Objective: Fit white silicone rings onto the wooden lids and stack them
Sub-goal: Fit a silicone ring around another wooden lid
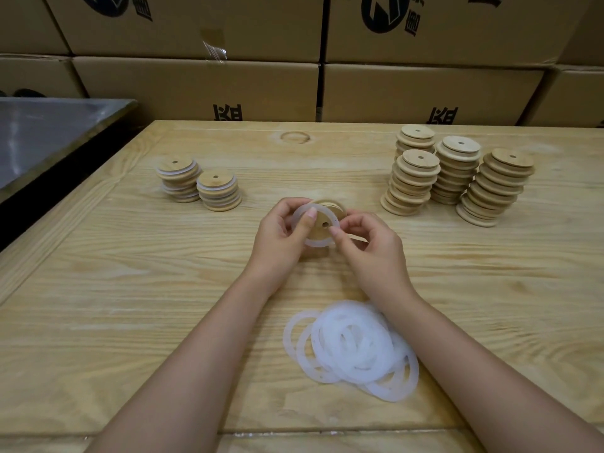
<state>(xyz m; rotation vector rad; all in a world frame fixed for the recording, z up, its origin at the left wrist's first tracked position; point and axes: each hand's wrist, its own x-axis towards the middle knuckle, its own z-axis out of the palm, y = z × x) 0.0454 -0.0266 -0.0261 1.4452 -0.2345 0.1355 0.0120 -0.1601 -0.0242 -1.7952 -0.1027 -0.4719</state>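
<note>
You held a wooden lid (317,230) over the middle of the table (130,289), your left hand (280,235) curled round its 9 o'clock edge with the thumb pressing the white silicone ring (316,244) against it, while your right hand (371,253) pinched that ring at 3 o'clock. From your hands, the loose rings (354,349) lay piled at 6 o'clock, two ringed stacks (201,186) stood at 10 o'clock and four bare stacks (457,174) at 2 o'clock
</note>
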